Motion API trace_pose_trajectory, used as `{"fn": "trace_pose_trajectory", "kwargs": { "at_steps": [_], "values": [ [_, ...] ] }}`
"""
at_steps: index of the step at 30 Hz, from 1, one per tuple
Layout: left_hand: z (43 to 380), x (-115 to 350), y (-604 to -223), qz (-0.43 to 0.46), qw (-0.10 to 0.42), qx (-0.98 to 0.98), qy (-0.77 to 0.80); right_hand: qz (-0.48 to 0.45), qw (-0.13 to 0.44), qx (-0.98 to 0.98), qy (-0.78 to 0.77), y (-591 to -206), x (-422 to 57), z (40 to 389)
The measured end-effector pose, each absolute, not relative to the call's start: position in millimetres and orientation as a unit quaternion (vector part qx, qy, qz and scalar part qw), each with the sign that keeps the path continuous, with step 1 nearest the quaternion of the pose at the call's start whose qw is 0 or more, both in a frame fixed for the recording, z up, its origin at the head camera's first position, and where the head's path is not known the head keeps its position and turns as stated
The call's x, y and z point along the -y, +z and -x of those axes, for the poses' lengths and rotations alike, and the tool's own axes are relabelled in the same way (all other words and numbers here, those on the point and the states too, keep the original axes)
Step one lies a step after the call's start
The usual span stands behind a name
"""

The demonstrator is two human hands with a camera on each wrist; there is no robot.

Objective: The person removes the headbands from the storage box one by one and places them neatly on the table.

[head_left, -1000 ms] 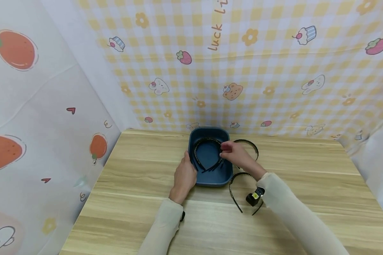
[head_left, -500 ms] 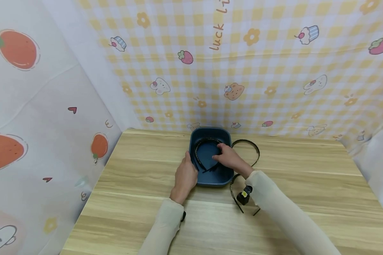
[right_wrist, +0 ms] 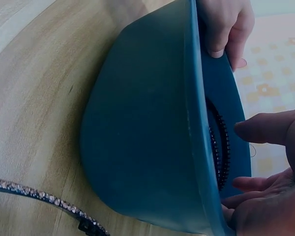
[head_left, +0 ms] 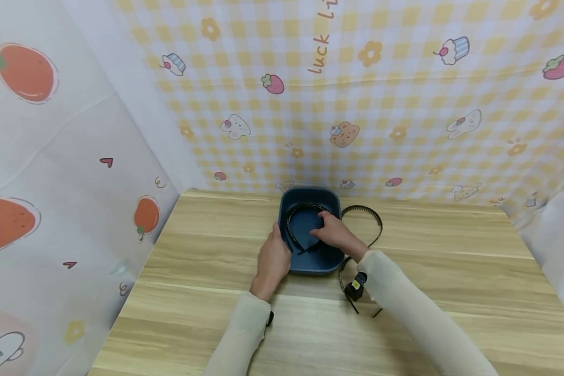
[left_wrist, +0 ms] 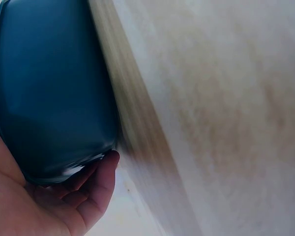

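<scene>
A dark blue plastic bin [head_left: 312,272] stands near the table's back edge. My left hand [head_left: 273,258] grips its left wall; in the left wrist view the fingers [left_wrist: 101,184] curl under the bin's end. Inside lie black toothed headbands [head_left: 289,225], overlapping; two arcs show in the right wrist view. My right hand [head_left: 337,233] reaches over the right rim into the bin, thumb [right_wrist: 258,129] and fingers apart beside the headbands, nothing visible between them. The hand covers their right side in the head view.
Right of the bin lies one black headband [head_left: 379,222]. Another headband [head_left: 342,279], glittery, lies in front of it, partly under my right wrist and its camera [head_left: 355,287]. A yellow checked cloth [head_left: 282,130] hangs behind the wooden table [head_left: 207,250].
My right hand has moved left and lower into the bin, then nearly stopped; it now hides more of the headbands there. My left hand has stayed at the bin's left wall.
</scene>
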State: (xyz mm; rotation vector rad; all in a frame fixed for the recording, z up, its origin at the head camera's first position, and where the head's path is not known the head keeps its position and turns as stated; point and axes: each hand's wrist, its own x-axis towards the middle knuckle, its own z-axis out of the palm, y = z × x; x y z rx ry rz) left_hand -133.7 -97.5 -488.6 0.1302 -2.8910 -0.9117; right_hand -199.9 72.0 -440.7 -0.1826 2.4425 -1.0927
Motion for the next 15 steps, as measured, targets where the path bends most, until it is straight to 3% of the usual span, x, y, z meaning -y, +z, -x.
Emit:
{"fn": "trace_pose_trajectory", "kwargs": {
  "at_steps": [15],
  "values": [
    [133, 99, -488, -0.048, 0.047, 0.953, -0.294, 0.052, 0.221, -0.878, -0.422, -453, -67, 201]
  ]
}}
